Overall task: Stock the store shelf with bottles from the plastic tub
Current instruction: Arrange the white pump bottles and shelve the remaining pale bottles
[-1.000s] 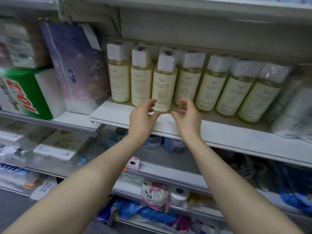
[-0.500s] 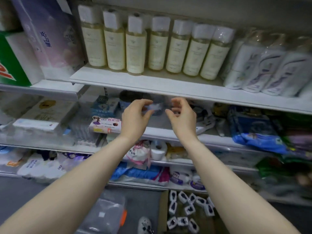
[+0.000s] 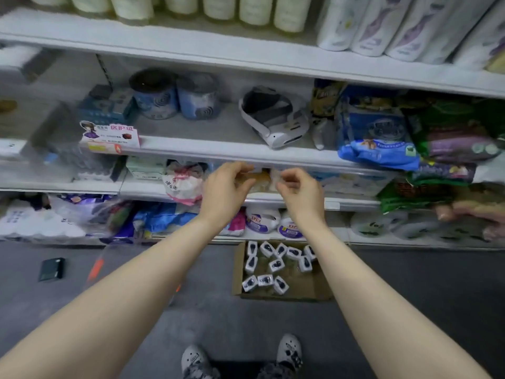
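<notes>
Grey shop floor [image 3: 410, 283], open brown cardboard box [image 3: 295, 289] by white metal shelves [image 3: 246, 57]; left hand [image 3: 224, 192] and right hand [image 3: 299, 191] both loosely curled, holding nothing.

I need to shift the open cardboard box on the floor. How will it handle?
The cardboard box looks shallow and thin, so it would probably slide easily but flex if lifted by one edge. The small packets lie loose inside and would likely shift or spill.
</notes>
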Available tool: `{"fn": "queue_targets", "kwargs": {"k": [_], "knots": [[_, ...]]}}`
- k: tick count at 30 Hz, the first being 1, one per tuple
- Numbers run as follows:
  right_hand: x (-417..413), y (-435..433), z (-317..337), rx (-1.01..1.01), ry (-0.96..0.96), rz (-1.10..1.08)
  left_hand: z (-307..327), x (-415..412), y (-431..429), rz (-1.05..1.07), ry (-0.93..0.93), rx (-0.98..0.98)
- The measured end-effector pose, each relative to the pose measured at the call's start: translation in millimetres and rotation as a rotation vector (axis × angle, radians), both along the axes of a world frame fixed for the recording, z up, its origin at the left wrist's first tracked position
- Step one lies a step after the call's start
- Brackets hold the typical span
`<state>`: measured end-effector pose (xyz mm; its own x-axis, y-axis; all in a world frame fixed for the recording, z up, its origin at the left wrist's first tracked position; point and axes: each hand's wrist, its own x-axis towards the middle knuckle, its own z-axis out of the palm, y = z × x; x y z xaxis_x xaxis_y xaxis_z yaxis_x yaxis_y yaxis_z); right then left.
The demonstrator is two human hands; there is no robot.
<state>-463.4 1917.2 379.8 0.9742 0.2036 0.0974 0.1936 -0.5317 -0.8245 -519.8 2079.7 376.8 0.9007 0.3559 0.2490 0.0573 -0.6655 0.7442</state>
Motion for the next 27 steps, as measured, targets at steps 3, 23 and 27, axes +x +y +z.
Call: {"fn": "queue_targets", "kwargs": {"k": [3,23,27], "knots": [[13.8,-45.8,-21.9,-0.035,0.055,0.012,-17.9,15.6,-44.0,-0.026,0.047,-0.036],[46.3,-203.1,-234.9,-0.251,0.412,0.084,-217.9,60.1,-179.8,-0.204,0.340,0.060],[38.2,-208.7,-296.1,-0.246,0.465,0.085,-283.6,53.0,-180.2,-0.254,0.411,0.056]]}}
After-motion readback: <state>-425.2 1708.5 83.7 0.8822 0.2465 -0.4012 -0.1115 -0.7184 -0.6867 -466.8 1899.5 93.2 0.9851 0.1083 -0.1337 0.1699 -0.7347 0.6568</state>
